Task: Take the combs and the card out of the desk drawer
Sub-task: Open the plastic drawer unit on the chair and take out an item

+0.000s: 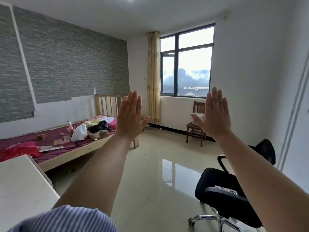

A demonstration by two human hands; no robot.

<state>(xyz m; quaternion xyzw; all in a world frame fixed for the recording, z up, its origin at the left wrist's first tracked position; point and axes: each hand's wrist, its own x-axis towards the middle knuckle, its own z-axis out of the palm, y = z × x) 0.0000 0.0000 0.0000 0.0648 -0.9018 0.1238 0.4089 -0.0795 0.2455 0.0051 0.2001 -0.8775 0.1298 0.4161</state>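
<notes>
Both my arms are stretched out in front of me at chest height. My left hand [129, 117] is raised flat, fingers together and thumb out, holding nothing. My right hand [215, 114] is held the same way, flat and empty. A white desk [20, 190] shows its top at the lower left edge of the view. No drawer, comb or card is in sight.
A black office chair [224, 195] with a small silver device on its seat stands at the lower right. A bed [66, 148] with bags and clutter lies along the left wall. A wooden chair [195, 128] stands under the window. Glossy tiled floor [150, 173] fills the middle.
</notes>
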